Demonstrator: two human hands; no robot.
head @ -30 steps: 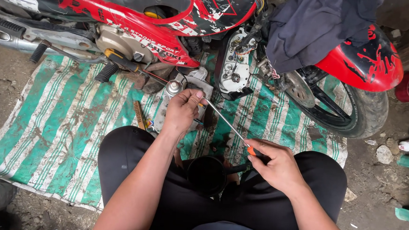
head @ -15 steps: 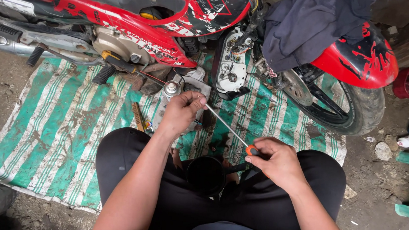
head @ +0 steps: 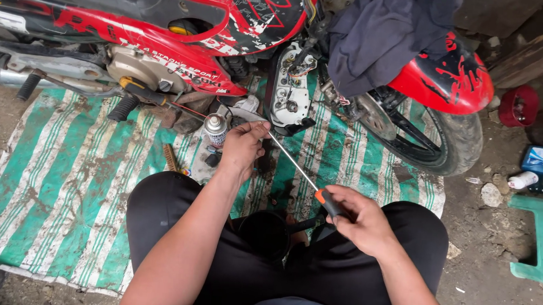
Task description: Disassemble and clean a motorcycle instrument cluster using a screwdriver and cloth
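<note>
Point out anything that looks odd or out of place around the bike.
The motorbike lies tipped on its side across a striped mat, and its instrument cluster hangs loose, back side showing. A dark cloth is draped over the front end. The mat is stained with dirt.

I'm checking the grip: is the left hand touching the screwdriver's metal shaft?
Touching. The head view shows the left hand pinching the tip end of the screwdriver, with no gap.
</note>
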